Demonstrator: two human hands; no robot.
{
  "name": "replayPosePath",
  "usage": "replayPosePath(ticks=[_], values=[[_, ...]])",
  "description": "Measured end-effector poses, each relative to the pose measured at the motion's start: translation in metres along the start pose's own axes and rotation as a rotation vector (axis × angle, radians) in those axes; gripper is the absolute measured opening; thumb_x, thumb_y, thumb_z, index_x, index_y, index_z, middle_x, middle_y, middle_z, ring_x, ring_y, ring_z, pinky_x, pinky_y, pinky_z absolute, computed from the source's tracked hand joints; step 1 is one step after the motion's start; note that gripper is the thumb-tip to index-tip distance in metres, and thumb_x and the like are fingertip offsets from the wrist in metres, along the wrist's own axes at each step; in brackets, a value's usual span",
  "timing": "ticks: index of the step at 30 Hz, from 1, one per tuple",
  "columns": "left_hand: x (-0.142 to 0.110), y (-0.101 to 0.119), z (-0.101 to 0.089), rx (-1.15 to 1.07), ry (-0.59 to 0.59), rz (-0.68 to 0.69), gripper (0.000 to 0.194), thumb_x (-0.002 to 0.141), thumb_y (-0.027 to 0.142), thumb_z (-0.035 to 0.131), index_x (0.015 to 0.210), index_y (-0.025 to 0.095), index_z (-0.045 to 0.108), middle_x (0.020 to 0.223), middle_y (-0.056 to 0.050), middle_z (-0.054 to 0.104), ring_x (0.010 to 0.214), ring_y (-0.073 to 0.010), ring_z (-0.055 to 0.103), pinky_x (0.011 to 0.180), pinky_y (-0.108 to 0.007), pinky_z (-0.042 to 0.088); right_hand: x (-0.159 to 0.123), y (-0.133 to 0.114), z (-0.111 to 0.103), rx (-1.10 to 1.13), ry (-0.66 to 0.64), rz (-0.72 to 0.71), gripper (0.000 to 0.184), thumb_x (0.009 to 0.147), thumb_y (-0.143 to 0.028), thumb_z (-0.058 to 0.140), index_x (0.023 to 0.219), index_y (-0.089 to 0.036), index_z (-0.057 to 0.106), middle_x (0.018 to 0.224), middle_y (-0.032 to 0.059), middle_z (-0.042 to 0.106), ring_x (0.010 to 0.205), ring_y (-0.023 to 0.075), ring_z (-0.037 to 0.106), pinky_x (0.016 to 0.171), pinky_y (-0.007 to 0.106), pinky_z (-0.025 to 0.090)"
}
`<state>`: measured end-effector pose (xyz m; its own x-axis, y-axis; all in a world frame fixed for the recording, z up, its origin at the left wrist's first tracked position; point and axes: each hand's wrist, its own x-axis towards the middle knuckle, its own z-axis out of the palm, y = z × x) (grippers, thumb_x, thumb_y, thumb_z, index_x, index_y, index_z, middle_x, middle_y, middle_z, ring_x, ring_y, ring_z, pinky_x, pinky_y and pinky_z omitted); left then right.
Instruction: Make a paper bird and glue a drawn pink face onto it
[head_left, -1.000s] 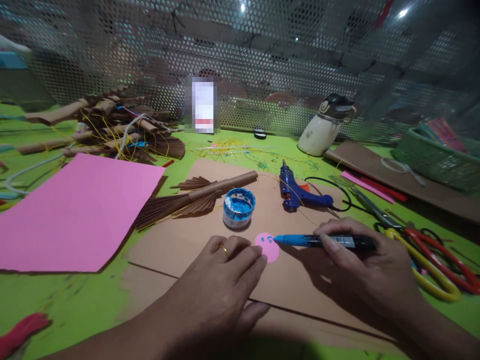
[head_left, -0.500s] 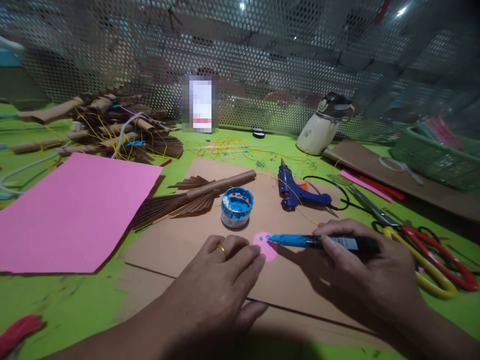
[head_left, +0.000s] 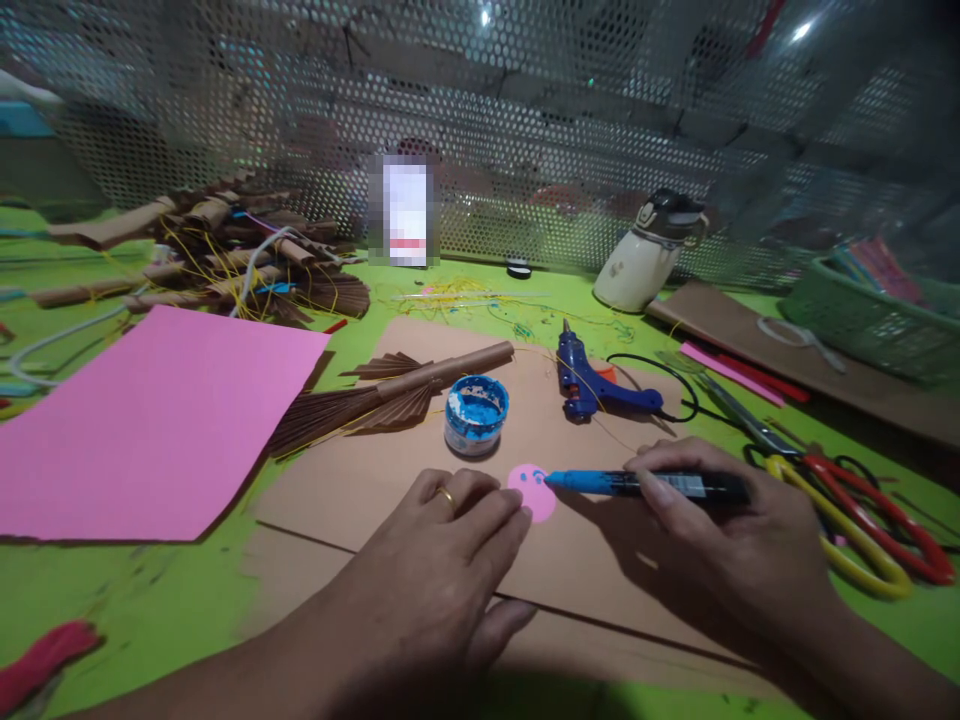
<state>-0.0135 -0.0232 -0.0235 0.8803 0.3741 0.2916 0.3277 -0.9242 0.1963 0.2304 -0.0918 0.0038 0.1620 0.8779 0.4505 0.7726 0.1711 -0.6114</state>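
Note:
A small pink paper circle (head_left: 534,505) lies on the brown cardboard sheet (head_left: 600,560), with two blue dots and a short blue curve near its top. My left hand (head_left: 457,540) rests palm down, its bent fingertips pressing the circle's left edge. The thumb sits lower, by the cardboard's front edge. In my right hand (head_left: 735,540) is a blue marker (head_left: 622,484), gripped between thumb and fingers, its tip at the circle's upper right edge. Just behind the circle stands an uncapped jar of blue paint (head_left: 475,415).
A blue glue gun (head_left: 592,385) and folded brown paper fans (head_left: 375,390) lie behind. Scissors (head_left: 840,500) sit to the right, a large pink sheet (head_left: 172,430) to the left. Farther back are a pile of paper rolls (head_left: 225,250), a white jug (head_left: 637,255) and a green basket (head_left: 862,310).
The marker tip has moved slightly right on the pink circle, and a short blue curve now shows above the right dot. My left hand stays in place.

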Motion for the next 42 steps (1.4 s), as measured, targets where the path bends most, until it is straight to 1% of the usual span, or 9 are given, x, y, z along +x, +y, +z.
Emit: replayPosePath(ticks=[6, 12, 17, 22, 27, 30, 32, 36, 42], values=[[0.001, 0.004, -0.009, -0.013, -0.047, -0.013, 0.042, 0.092, 0.041, 0.052, 0.126, 0.016, 0.055, 0.124, -0.008, 0.062, 0.110, -0.0281, 0.050, 0.089, -0.044, 0.037, 0.001, -0.002, -0.001, 0.035, -0.022, -0.009, 0.008, 0.079, -0.021, 0.064, 0.072, -0.022, 0.068, 0.065, -0.0001, 0.070, 0.048, 0.0130, 0.061, 0.042, 0.019, 0.048], [0.002, 0.006, -0.015, -0.061, -0.094, -0.043, 0.043, 0.093, 0.041, 0.052, 0.127, 0.015, 0.053, 0.123, -0.008, 0.061, 0.110, -0.0280, 0.049, 0.092, -0.045, 0.036, 0.000, -0.008, 0.005, 0.112, 0.151, 0.154, 0.007, 0.078, -0.025, 0.065, 0.072, -0.023, 0.069, 0.059, -0.0007, 0.064, 0.047, 0.0137, 0.057, 0.045, 0.024, 0.048], [0.002, 0.012, -0.022, -0.113, -0.153, -0.106, 0.041, 0.093, 0.038, 0.051, 0.128, 0.017, 0.052, 0.121, -0.007, 0.060, 0.108, -0.0266, 0.047, 0.094, -0.045, 0.036, 0.008, -0.016, -0.003, 0.149, 0.178, 0.215, 0.011, 0.081, -0.031, 0.066, 0.077, -0.022, 0.068, 0.054, -0.0006, 0.062, 0.048, 0.0146, 0.059, 0.043, 0.023, 0.048], [0.001, 0.015, -0.026, -0.102, -0.163, -0.132, 0.038, 0.093, 0.037, 0.051, 0.128, 0.020, 0.052, 0.118, -0.006, 0.059, 0.107, -0.0259, 0.046, 0.094, -0.046, 0.037, 0.040, -0.030, -0.006, 0.218, 0.061, 0.043, 0.014, 0.083, -0.033, 0.065, 0.082, -0.019, 0.067, 0.055, -0.0011, 0.063, 0.045, 0.0113, 0.056, 0.043, 0.021, 0.047], [0.000, 0.013, -0.027, -0.087, -0.148, -0.103, 0.044, 0.093, 0.039, 0.050, 0.132, 0.018, 0.047, 0.124, -0.008, 0.057, 0.112, -0.0272, 0.045, 0.096, -0.047, 0.037, 0.077, -0.048, 0.033, 0.320, -0.126, -0.017, 0.019, 0.083, -0.034, 0.062, 0.080, -0.015, 0.066, 0.054, -0.0014, 0.059, 0.045, 0.0100, 0.050, 0.044, 0.022, 0.042], [-0.001, 0.012, -0.027, -0.077, -0.138, -0.094, 0.044, 0.092, 0.041, 0.052, 0.130, 0.017, 0.049, 0.122, -0.008, 0.058, 0.113, -0.0283, 0.046, 0.096, -0.047, 0.038, 0.089, -0.054, 0.057, 0.241, -0.265, -0.051, 0.016, 0.082, -0.029, 0.060, 0.079, -0.015, 0.067, 0.061, -0.0002, 0.062, 0.054, 0.0110, 0.052, 0.052, 0.024, 0.043], [-0.001, 0.012, -0.026, -0.074, -0.139, -0.092, 0.041, 0.093, 0.041, 0.051, 0.126, 0.017, 0.052, 0.119, -0.009, 0.059, 0.111, -0.0281, 0.047, 0.096, -0.047, 0.038, 0.092, -0.056, 0.064, 0.181, -0.308, -0.092, 0.013, 0.081, -0.026, 0.059, 0.078, -0.016, 0.067, 0.063, -0.0003, 0.062, 0.057, 0.0111, 0.052, 0.055, 0.024, 0.042], [-0.001, 0.014, -0.025, -0.066, -0.135, -0.102, 0.040, 0.093, 0.041, 0.050, 0.126, 0.017, 0.053, 0.118, -0.008, 0.060, 0.110, -0.0273, 0.047, 0.095, -0.046, 0.038, 0.091, -0.058, 0.055, 0.240, -0.257, -0.089, 0.015, 0.080, -0.029, 0.062, 0.078, -0.015, 0.066, 0.058, -0.0018, 0.058, 0.052, 0.0100, 0.049, 0.050, 0.023, 0.040], [-0.001, 0.016, -0.024, -0.035, -0.109, -0.092, 0.043, 0.093, 0.041, 0.052, 0.130, 0.017, 0.050, 0.122, -0.008, 0.059, 0.111, -0.0265, 0.047, 0.096, -0.044, 0.035, 0.072, -0.055, 0.015, 0.396, -0.078, 0.009, 0.018, 0.082, -0.033, 0.067, 0.081, -0.016, 0.067, 0.054, -0.0028, 0.058, 0.046, 0.0089, 0.048, 0.045, 0.022, 0.039]])
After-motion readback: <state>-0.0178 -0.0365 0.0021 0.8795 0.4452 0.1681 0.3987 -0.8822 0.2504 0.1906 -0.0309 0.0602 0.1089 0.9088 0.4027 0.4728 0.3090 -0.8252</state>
